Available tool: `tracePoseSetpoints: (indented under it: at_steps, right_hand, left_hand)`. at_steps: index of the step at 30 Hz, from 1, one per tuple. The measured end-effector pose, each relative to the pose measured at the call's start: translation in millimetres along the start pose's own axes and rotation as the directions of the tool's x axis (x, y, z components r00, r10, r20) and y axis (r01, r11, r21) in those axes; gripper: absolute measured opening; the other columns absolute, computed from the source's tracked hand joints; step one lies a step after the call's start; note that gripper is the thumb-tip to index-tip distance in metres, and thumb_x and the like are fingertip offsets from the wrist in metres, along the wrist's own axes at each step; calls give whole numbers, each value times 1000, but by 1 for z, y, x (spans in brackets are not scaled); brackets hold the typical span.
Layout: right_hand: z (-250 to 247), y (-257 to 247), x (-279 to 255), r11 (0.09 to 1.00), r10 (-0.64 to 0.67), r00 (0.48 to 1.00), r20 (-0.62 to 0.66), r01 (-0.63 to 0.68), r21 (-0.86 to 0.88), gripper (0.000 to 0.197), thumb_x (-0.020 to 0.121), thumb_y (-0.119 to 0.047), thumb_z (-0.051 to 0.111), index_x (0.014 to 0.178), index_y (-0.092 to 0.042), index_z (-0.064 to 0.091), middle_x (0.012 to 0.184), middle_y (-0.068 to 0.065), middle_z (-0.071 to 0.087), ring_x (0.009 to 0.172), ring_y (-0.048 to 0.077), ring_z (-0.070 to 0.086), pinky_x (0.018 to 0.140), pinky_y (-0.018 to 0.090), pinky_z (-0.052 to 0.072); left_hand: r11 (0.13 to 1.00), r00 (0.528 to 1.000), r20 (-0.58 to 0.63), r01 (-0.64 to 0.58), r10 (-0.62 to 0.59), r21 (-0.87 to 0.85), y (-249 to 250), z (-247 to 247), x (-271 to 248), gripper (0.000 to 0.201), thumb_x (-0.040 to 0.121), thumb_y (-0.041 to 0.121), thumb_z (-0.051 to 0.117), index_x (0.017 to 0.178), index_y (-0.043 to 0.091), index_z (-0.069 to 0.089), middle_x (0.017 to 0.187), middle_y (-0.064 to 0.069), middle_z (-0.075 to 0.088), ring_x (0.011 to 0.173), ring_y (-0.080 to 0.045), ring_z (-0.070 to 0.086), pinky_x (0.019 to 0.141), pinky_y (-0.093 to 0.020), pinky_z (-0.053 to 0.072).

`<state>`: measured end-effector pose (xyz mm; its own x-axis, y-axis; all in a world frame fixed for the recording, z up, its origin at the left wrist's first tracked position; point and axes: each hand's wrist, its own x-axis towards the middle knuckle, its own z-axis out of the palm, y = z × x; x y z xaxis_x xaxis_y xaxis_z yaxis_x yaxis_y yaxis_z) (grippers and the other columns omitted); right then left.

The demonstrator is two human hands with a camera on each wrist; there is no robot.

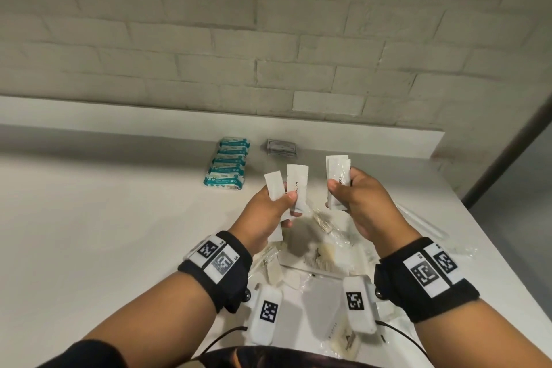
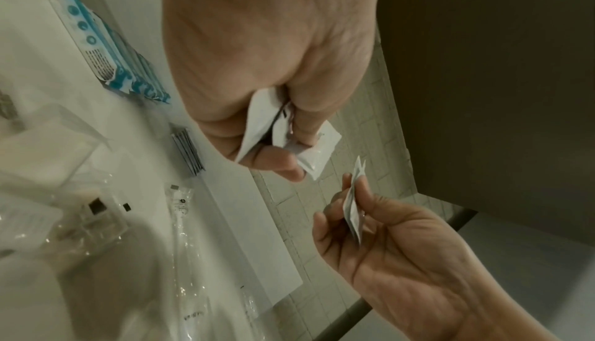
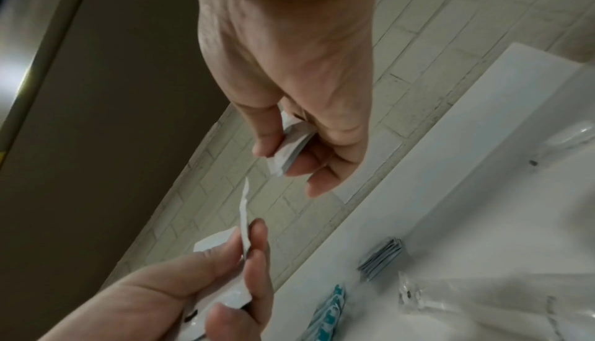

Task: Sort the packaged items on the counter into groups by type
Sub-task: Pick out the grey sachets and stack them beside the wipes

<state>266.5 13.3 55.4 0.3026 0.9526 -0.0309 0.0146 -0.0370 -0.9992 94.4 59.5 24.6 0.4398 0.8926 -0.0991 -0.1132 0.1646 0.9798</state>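
Both hands held small white paper sachets above the pale table (image 1: 89, 218).

Left hand (image 1: 268, 212) pinched two flat sachets (image 1: 297, 191) between thumb and curled fingers; right hand (image 1: 358, 203) pinched a thin stack of the same sachets (image 1: 337, 176). Far on the table lay a row of teal-and-white packets (image 1: 228, 163) and, to its right, a grey foil packet pile (image 1: 281, 147); clear-wrapped items (image 1: 322, 248) sat near. These sachets looked light, limp and slippery, best gripped mid-length across the flat faces.
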Motion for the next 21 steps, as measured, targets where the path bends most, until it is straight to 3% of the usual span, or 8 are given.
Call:
tracePoseSetpoints:
  at_steps: [2,4,6,8,11,15,18,21]
  right_hand:
    - [0,-3,0,999,10,1000,7,-10,49,19,89,-4,61,107,-7,63,93,17,67,83,29,62,80,47,49]
    - [2,-7,-2,995,25,999,34,-28,97,21,90,1,57,110,-4,62,91,14,69,79,26,65,76,40,53]
    - [9,-8,-7,993,33,994,108,-45,105,19,90,3,57,106,-3,64,91,14,72,76,24,69,69,32,57]
    - [19,-3,-9,998,31,989,143,-39,57,16,88,1,60,102,0,67,95,18,73,79,27,69,74,37,56]
    - [23,1,-7,999,13,999,47,-15,47,15,88,-4,62,102,-1,65,92,15,72,78,29,68,75,40,54]
    - [6,-4,2,993,-12,997,-78,21,119,20,87,-4,64,108,-5,62,82,6,67,68,21,63,58,28,49]
    - [-1,-8,2,989,2,1000,-15,0,147,17,89,-5,62,105,-7,64,77,4,65,65,17,60,58,29,48]
    - [-2,-13,-3,953,-2,994,106,-30,303,10,91,-1,54,94,-7,62,65,1,65,56,13,60,61,31,47]
  left_hand:
    - [1000,1000,-28,-1,1,-11,0,0,1,12,92,7,59,104,13,59,88,-5,68,72,-15,63,52,-22,46]
    - [999,999,-46,2,-4,-52,1,-1,1,16,89,3,63,103,10,59,88,-6,70,71,-15,66,53,-22,49]
    - [997,1000,-7,-2,2,-74,3,0,-2,21,87,3,64,108,8,61,90,-6,71,72,-14,68,55,-22,51]
    - [998,997,81,17,-12,-58,5,4,-6,25,88,5,65,112,11,62,90,-3,72,75,-13,71,57,-21,52]
    - [990,985,147,104,-89,-98,9,8,-11,19,94,11,58,112,14,60,93,-6,70,78,-17,72,55,-21,52]
    - [933,959,205,246,-195,-263,14,-2,-11,29,97,4,37,120,3,55,98,-17,71,80,-26,70,56,-27,57]
    - [945,964,232,193,-131,-265,14,-6,-10,26,98,4,43,119,-1,57,102,-18,71,86,-27,72,69,-30,60]
    - [949,976,195,154,-102,-275,15,-3,-9,16,96,12,51,107,2,58,85,-10,73,74,-20,72,59,-24,56]
